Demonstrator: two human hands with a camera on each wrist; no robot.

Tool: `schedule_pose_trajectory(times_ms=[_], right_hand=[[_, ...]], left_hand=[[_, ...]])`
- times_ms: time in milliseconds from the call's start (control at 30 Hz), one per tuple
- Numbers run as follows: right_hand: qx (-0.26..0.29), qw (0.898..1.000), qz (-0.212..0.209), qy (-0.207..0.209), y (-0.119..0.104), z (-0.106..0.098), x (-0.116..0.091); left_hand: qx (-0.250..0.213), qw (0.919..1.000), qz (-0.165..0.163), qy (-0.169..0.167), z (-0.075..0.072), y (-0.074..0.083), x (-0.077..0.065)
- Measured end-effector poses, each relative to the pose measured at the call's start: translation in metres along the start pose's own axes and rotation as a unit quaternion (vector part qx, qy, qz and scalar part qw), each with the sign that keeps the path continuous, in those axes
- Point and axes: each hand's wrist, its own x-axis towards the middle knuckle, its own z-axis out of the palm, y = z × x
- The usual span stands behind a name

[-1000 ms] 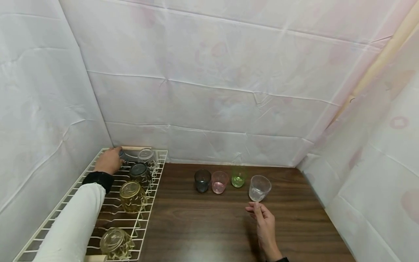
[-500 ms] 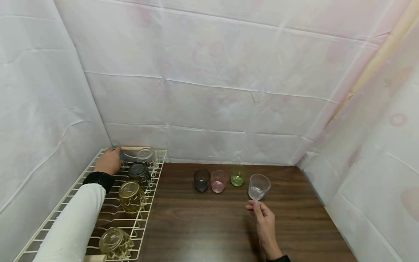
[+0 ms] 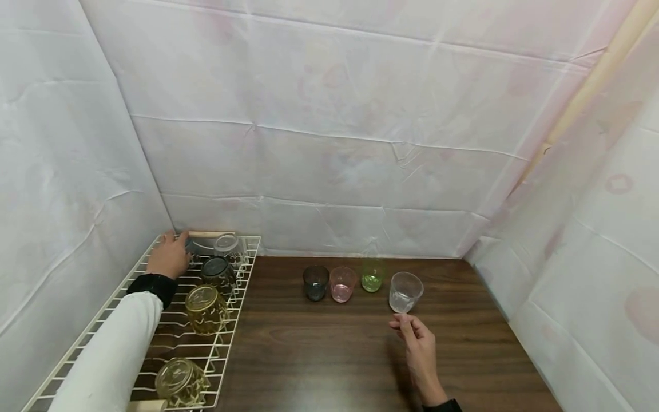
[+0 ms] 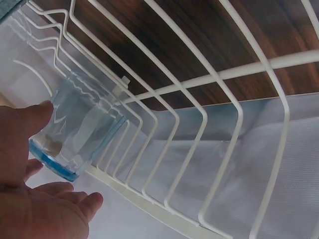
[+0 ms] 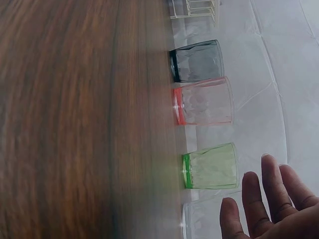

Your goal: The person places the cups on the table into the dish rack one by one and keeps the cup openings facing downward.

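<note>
My left hand [image 3: 169, 255] reaches to the rack's far left corner and grips a light blue glass [image 4: 82, 127], thumb at its side and fingers by its thick base. The glass stands upside down among the white wires, mostly hidden by the hand in the head view. My right hand [image 3: 418, 349] holds nothing; its fingers are loosely bent, just in front of a clear glass [image 3: 405, 293] on the table. To the left of that glass stand a green glass [image 3: 372, 279], a pink glass [image 3: 342, 286] and a dark grey glass [image 3: 316, 284], all upright.
A white wire rack [image 3: 221, 366] covers the table's left side. Upturned on it are a clear glass [image 3: 226, 245], a dark glass [image 3: 216, 270], an amber glass [image 3: 205, 309] and a pale yellow glass [image 3: 180, 380]. Pale sheeting [image 3: 329, 171] encloses the wooden table [image 3: 309, 355].
My left hand stays at the blue glass. The right hand has drifted very slightly to the right, and the head view has shifted a little.
</note>
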Motion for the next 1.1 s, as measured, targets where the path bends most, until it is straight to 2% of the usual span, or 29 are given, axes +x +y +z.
schedule_pose_trajectory(times_ms=[167,333,467,700,800,900,1000,1100], right_hand=[[-0.007,1.000,-0.014,0.005,-0.001,-0.002,0.001],[-0.070,0.997,-0.028,0.013,0.000,-0.004,0.001],[-0.137,0.989,-0.048,0.014,0.002,-0.001,0.001],[-0.216,0.972,-0.094,0.018,0.005,0.001,0.007],[-0.246,0.959,-0.136,0.036,0.004,-0.002,0.013],[-0.275,0.938,-0.205,0.057,0.001,-0.005,0.021],[-0.299,0.914,-0.265,0.065,-0.001,-0.008,0.031],[-0.315,0.904,-0.284,0.047,-0.003,-0.011,0.040]], left_hand=[[0.012,0.9999,0.007,-0.006,-0.007,0.002,-0.002],[0.027,0.9993,0.024,-0.007,-0.013,0.009,-0.004],[0.017,0.9994,0.031,-0.003,-0.021,0.017,-0.008],[-0.010,0.9978,0.060,0.027,-0.049,0.042,-0.024],[-0.021,0.9953,0.076,0.056,-0.060,0.057,-0.034],[-0.026,0.9925,0.089,0.080,-0.071,0.073,-0.048],[-0.030,0.9924,0.091,0.078,-0.081,0.092,-0.063],[-0.032,0.9937,0.087,0.064,-0.090,0.111,-0.079]])
